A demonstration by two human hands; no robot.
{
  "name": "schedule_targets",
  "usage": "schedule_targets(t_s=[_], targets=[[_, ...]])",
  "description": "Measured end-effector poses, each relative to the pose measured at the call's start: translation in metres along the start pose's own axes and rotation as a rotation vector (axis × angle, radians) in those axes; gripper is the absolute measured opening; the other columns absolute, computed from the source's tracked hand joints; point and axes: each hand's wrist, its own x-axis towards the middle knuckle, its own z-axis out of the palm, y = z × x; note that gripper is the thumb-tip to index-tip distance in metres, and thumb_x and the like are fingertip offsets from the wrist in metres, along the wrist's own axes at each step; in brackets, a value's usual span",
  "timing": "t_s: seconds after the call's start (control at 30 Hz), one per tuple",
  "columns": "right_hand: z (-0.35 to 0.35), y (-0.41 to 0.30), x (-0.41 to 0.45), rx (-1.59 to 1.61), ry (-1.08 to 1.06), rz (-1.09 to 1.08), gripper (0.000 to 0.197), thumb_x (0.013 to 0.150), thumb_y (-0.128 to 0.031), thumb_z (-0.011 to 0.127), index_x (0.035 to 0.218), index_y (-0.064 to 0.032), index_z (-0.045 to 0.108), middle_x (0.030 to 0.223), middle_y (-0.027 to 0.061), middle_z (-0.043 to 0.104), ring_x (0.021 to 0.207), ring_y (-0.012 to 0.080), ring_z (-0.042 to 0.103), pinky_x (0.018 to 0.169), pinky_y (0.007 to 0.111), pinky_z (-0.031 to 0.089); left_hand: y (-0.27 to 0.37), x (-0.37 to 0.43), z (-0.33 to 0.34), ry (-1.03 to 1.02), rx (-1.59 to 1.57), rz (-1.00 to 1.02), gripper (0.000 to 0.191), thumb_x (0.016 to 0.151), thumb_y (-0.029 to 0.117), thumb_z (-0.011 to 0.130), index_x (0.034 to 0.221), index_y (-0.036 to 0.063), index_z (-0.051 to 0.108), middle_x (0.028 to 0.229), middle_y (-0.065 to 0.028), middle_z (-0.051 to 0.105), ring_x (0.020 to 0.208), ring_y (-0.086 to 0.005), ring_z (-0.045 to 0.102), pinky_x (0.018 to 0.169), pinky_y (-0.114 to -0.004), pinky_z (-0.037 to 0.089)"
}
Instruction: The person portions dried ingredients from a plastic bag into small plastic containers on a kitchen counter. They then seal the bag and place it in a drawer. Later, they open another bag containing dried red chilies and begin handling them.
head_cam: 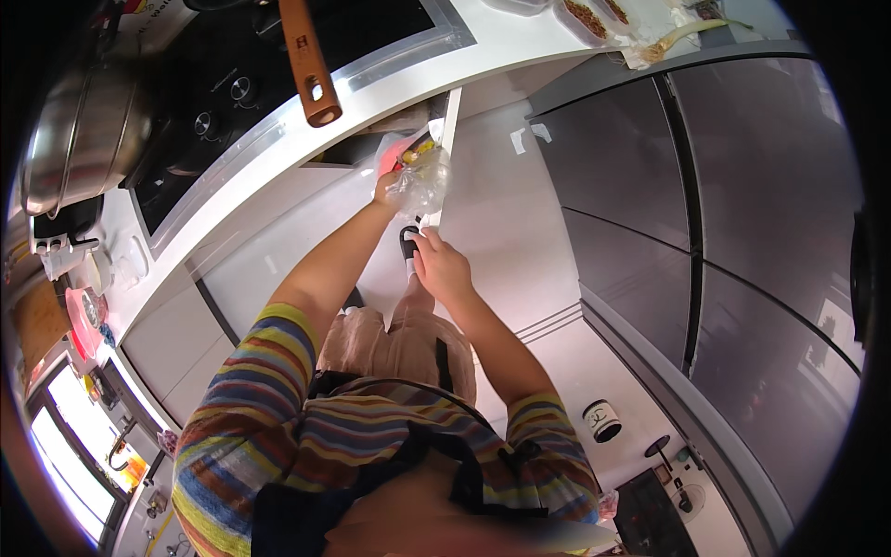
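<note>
My left hand (387, 191) is closed on a clear plastic bag (424, 182) at the opening below the counter. Something pink lies beside the bag, and small yellow and red items show next to it. The bag hides part of my fingers. My right hand (441, 263) is at the near end of the white edge of an open cabinet door or drawer front (451, 129), its fingers bent against that edge. Whether they grip it or only touch it, I cannot tell.
Above the opening, a pan's brown handle (311, 76) juts over the white counter edge from the black hob (230, 139). A steel pot (87, 139) stands at the left. Tall grey cabinet or refrigerator doors (619, 160) rise on the right. A scallion (686, 36) lies near plastic containers (585, 21).
</note>
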Motion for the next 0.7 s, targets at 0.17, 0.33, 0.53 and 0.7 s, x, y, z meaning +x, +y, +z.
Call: schedule_targets(t_s=[0.17, 0.33, 0.53, 0.7], targets=[[-0.004, -0.041, 0.045, 0.412, 0.209, 0.200, 0.051, 0.090, -0.030, 0.050, 0.131, -0.0006, 0.041, 0.139, 0.0289, 0.030, 0.128, 0.0417, 0.032, 0.099, 0.039, 0.037, -0.057, 0.023, 0.001, -0.267, 1.086, -0.090, 0.050, 0.090, 0.031, 0.044, 0.132, 0.0036, 0.039, 0.123, -0.0136, 0.052, 0.113, -0.0238, 0.051, 0.096, -0.033, 0.040], [0.045, -0.036, 0.107, 0.452, 0.030, 0.353, 0.064, 0.094, -0.040, 0.039, 0.134, 0.0084, 0.030, 0.141, 0.0376, 0.014, 0.134, 0.0470, 0.014, 0.110, 0.043, 0.017, -0.064, -0.003, -0.022, -0.261, 1.057, -0.016, 0.046, 0.086, 0.017, 0.051, 0.129, 0.0035, 0.042, 0.122, -0.0151, 0.053, 0.113, -0.0232, 0.052, 0.092, -0.032, 0.044], [0.119, 0.008, 0.149, 0.446, 0.106, 0.569, 0.061, 0.090, -0.033, 0.039, 0.128, 0.0158, 0.034, 0.133, 0.0388, 0.029, 0.128, 0.0467, 0.028, 0.108, 0.043, 0.022, -0.031, -0.025, -0.058, 0.087, 0.489, 0.043, 0.043, 0.083, 0.004, 0.056, 0.125, 0.0024, 0.046, 0.121, -0.0173, 0.053, 0.113, -0.0244, 0.052, 0.087, -0.031, 0.047], [0.137, 0.044, 0.217, 0.848, 0.130, 1.011, 0.051, 0.087, -0.022, 0.041, 0.120, 0.0159, 0.037, 0.120, 0.0302, 0.045, 0.112, 0.0390, 0.045, 0.098, 0.041, 0.034, 0.020, -0.077, -0.076, 0.033, 0.753, 0.266, 0.041, 0.079, 0.002, 0.055, 0.119, 0.0006, 0.049, 0.120, -0.0173, 0.052, 0.113, -0.0311, 0.050, 0.093, -0.038, 0.041]])
